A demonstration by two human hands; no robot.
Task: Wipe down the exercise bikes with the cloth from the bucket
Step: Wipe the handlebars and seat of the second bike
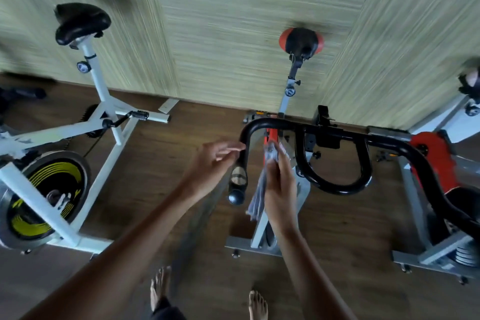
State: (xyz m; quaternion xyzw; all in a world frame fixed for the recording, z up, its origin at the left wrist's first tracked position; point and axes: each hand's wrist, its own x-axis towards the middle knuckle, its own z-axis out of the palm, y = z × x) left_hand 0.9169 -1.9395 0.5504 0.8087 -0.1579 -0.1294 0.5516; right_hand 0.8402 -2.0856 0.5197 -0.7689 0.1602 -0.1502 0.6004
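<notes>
A grey and red exercise bike stands right in front of me, its black handlebar (335,163) curving across the middle and its red-and-black saddle (301,40) near the wall. My right hand (280,184) grips a grey cloth (259,195) that hangs down between the handlebar's left grip (239,176) and the inner loop. My left hand (213,161) reaches toward the left bend of the handlebar with its fingers loosely extended, the fingertips close to the bar. The frame is blurred by motion. No bucket is in view.
A white exercise bike (98,101) with a yellow-marked flywheel (44,197) and black saddle stands to the left. A third bike (441,163) with a red cover is at the right edge. A green textured wall (246,21) runs behind. My bare feet (257,304) stand on the wood floor.
</notes>
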